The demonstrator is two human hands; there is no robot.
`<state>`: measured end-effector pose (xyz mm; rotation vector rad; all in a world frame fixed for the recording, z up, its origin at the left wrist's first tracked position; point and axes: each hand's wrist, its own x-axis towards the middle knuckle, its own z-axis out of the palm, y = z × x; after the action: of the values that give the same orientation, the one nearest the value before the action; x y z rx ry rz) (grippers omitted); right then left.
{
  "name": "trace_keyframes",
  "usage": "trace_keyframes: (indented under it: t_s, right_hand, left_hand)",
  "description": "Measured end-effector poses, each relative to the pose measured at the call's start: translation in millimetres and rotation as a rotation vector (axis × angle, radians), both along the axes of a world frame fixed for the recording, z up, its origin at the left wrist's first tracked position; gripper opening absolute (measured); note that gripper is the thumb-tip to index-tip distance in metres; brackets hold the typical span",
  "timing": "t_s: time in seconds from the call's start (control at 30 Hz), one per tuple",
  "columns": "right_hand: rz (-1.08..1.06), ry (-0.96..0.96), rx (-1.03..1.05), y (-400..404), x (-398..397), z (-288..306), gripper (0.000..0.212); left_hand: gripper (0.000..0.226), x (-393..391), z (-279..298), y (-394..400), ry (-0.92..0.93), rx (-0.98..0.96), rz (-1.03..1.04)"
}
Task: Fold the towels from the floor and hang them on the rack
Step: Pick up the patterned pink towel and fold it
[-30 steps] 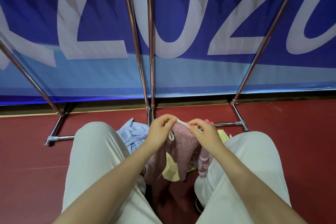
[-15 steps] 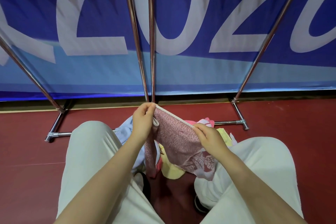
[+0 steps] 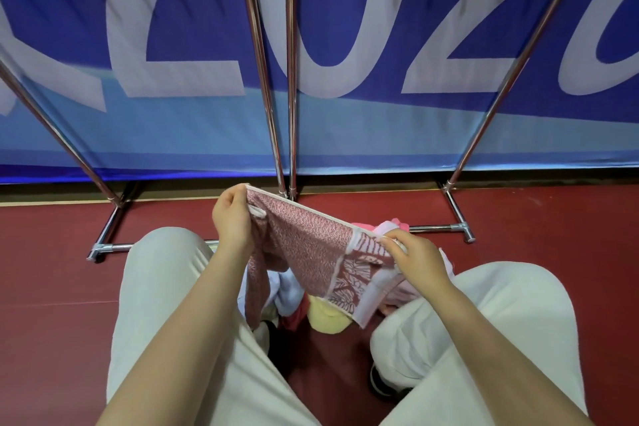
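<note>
Now both hands' fingers pinch the pink towel [image 3: 307, 245] stretched wider, seemingly its top edge.

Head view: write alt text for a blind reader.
Both hands, left hand and right hand, pinch the top edge of a pink patterned towel, stretched above more towels on the red floor, before a chrome rack.

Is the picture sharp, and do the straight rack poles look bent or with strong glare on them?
Head view: the pink towel and both hands are fairly sharp; the banner lettering looks slightly soft; the rack poles splay outward from wide-angle distortion, with narrow bright highlights along the chrome, not blinding glare.
</note>
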<state>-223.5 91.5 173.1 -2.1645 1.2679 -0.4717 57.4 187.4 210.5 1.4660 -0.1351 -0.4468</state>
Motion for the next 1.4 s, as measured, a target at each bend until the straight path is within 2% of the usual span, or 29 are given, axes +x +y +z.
trace_keyframes:
  t_s: [0.17, 0.27, 0.4, 0.47, 0.6, 0.67, 0.73, 0.77, 0.83, 0.93, 1.07, 1.27, 1.4]
  right_hand:
    - [-0.15, -0.061, -0.027, -2, -3, -4, 0.023]
    - [-0.298, -0.226, -0.003, -5, -1, 0, 0.022]
    - [-0.41, -0.402, -0.139, -2, 14, 25, 0.025]
    - [-0.447, -0.545, -0.067, 4, 22, 40, 0.025]
    - [-0.397, -0.774, 0.249, 12, 42, 49, 0.027]
    - [-0.269, -0.719, 0.241, 14, 53, 49, 0.028]
    - [-0.114, -0.647, 0.223, 17, 63, 45, 0.011]
    - [-0.036, -0.596, 0.212, 18, 68, 43, 0.009]
    - [0.09, -0.495, 0.227, 23, 75, 38, 0.009]
    - [0.124, -0.432, 0.213, 25, 75, 29, 0.02]
    - [-0.003, -0.494, 0.245, 18, 60, 29, 0.009]
    - [-0.309, -0.554, 0.281, -1, 29, 22, 0.017]
    - [-0.506, -0.641, 0.261, -15, 4, 22, 0.016]
  left_hand:
    - [0.017, -3, -5, 1, 0.017, 0.045, -0.111]
    - [0.015, -15, -6, -1, 0.034, 0.069, -0.245]
    - [0.016, -32, -1, -4, -0.06, 0.097, -0.389]
    - [0.019, -42, 2, -4, -0.146, 0.102, -0.483]
    - [0.017, -58, 6, -4, -0.259, 0.097, -0.646]
    - [0.015, -63, 7, -7, -0.277, 0.081, -0.692]
    - [0.014, -66, 8, -8, -0.27, 0.06, -0.708]
    - [0.014, -67, 9, -9, -0.264, 0.054, -0.709]
    - [0.015, -67, 8, -10, -0.248, 0.045, -0.705]
    - [0.015, -67, 6, -13, -0.264, 0.054, -0.709]
    - [0.015, -69, -1, -17, -0.355, 0.123, -0.793]
    - [0.014, -64, -22, -18, -0.672, 0.372, -1.037]
    - [0.02, -59, -22, -8, -0.738, 0.417, -1.123]
